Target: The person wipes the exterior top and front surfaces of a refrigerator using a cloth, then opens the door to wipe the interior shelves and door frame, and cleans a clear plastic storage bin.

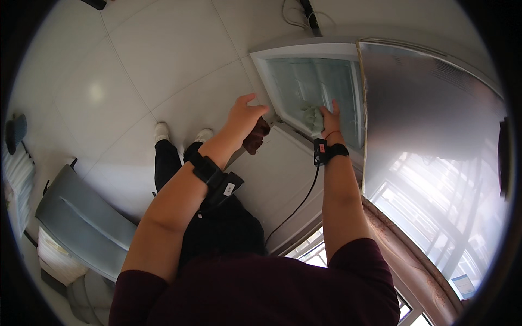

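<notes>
Against a pale green panel (289, 83) set in a white frame (304, 51), my right hand (331, 120) holds a crumpled light green cloth (312, 119). The panel has ridges and looks like the inside of an appliance door, perhaps a refrigerator's. My left hand (242, 118) is to the left of the frame, thumb and forefinger apart. A dark reddish-brown cloth-like piece (257, 136) with loose threads hangs under its palm. It seems gripped by the lower fingers, which are mostly hidden.
A glossy metallic panel (428, 122) stands at the right. A black cable (304, 198) runs down from my right wrist device (321, 151). Behind me on the left is a grey chair (89, 216). Patterned curtain fabric (408, 248) hangs at the lower right.
</notes>
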Motion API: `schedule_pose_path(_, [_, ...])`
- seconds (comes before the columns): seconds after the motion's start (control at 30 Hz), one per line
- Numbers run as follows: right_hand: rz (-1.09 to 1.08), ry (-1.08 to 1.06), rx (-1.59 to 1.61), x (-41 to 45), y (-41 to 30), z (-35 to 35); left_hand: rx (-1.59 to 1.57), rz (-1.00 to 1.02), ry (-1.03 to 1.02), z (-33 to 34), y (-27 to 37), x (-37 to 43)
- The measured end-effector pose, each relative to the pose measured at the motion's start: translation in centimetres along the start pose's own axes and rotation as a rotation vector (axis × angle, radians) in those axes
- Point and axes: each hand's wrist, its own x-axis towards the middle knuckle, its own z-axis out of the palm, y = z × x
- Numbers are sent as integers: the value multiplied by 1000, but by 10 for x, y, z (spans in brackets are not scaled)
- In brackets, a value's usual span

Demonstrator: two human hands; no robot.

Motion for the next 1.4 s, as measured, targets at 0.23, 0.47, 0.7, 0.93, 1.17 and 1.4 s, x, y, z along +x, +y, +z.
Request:
schedule_pose_path(0.23, [145,-327,-12,-49,34,25,-104,-234,-242,2,-15,14])
schedule_pose_path(0.47, [83,-237,-233,-123,65,1,-72,-280,-246,21,-41,20])
schedule_pose_path(0.7, [350,-25,35,-147,106,5,-329,-437,-350,-6,-65,42])
schedule_pose_path(0.93, [43,82,255,-42,145,38,-460,-511,-427,-64,-70,88])
schedule_pose_path(1.17, [218,83,1104,54,124,34,-573,-494,-729,-60,-109,184])
schedule_pose_path(1.4, [89,224,1263,120,157,14,-331,-398,-744,-61,-115,244])
